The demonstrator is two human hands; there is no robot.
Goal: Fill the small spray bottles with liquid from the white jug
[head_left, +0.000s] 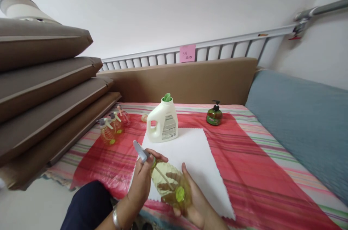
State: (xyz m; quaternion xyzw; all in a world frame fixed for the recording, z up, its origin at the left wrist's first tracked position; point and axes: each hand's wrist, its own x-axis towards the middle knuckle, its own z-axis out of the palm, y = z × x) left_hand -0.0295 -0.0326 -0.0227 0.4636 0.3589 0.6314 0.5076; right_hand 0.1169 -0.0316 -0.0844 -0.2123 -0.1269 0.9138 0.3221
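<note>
A clear pump bottle (pixel 170 183) of yellow-green liquid lies tilted in both hands above the near edge of a white cloth (pixel 190 154). My left hand (pixel 143 183) is closed around its neck, just below the grey pump head (pixel 140 151). My right hand (pixel 194 201) cups the bottle's body and base from underneath, its fingers wrapped round it. Farther back on the cloth stands a white detergent jug (pixel 162 120) with a green spout. Two more pump bottles (pixel 111 128) of the same kind stand at the left.
A small green pump bottle (pixel 214 115) stands at the back right on the red striped sheet (pixel 258 172). Brown cushions (pixel 46 88) are stacked at the left. A tan headboard (pixel 190 79) and white rail run behind. A blue-grey cushion (pixel 301 121) lies at the right.
</note>
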